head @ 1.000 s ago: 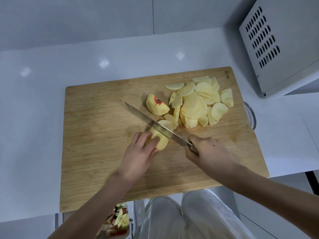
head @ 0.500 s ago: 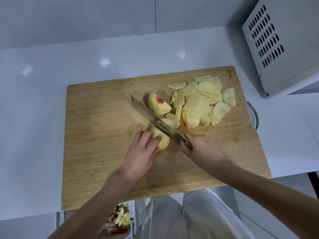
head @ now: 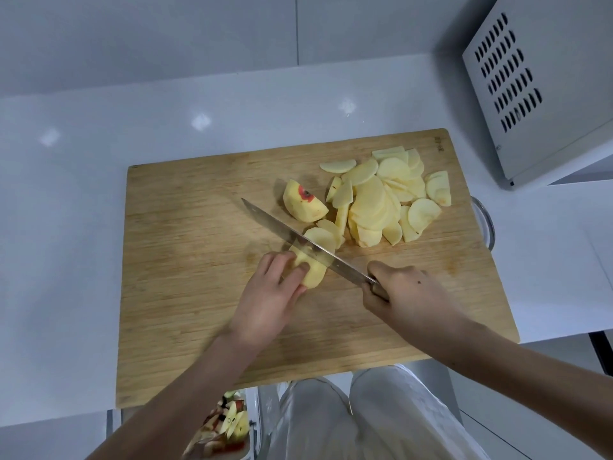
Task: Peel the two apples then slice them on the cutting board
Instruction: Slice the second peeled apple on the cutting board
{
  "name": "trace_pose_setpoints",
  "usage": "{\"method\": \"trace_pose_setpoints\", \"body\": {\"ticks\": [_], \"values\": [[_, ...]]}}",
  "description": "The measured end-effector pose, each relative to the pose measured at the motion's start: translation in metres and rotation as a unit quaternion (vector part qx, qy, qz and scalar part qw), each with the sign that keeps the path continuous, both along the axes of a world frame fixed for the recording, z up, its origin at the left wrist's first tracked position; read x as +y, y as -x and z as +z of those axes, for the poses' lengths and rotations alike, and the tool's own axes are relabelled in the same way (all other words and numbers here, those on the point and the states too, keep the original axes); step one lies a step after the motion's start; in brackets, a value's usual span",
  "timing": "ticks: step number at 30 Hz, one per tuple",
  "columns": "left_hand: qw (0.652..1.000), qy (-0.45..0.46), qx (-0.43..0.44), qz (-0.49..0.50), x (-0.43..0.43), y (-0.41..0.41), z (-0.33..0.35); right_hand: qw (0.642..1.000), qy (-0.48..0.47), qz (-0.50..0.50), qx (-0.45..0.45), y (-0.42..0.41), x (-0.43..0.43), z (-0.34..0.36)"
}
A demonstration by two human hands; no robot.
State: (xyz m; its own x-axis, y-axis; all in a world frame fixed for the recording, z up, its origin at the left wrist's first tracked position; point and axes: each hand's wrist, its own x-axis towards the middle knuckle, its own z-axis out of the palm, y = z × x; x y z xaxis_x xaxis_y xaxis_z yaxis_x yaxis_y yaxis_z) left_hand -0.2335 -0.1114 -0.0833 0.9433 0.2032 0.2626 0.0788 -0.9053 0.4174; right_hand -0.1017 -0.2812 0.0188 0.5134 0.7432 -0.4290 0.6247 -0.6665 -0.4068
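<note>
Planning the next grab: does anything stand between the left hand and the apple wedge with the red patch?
Yes. The knife, gripped by the right hand, lies diagonally between the left hand and that wedge, and the left hand's fingers hold the apple piece under its blade.

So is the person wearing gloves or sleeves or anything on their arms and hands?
No gloves or rings: the left hand and right hand are bare. The left forearm and right forearm are bare too, with no sleeves, watch or bracelet in view. The right hand has a small dark spot on its back.
</note>
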Motion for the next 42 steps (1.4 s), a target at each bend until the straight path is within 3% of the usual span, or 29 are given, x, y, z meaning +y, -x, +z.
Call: {"method": "trace_pose_setpoints", "body": {"ticks": [6,14,22,38,42], "values": [[1.0,0.003,0.017,0.006,0.0,0.001,-0.002,1.0,0.028,0.006,0.01,-0.002,0.019,-0.023],[1.0,0.002,0.014,0.004,0.001,0.002,0.0,0.998,-0.026,-0.049,0.034,-0.002,0.01,-0.025],[1.0,0.0,0.012,0.006,0.001,0.002,0.0,1.0,-0.002,0.0,0.002,0.002,0.0,0.001],[1.0,0.006,-0.028,0.013,0.015,0.002,-0.006,1.0,0.013,0.003,0.007,0.005,0.04,-0.033],[1.0,0.001,0.001,0.003,0.018,0.0,-0.001,1.0,0.009,0.02,0.007,0.004,0.047,-0.028]]}}
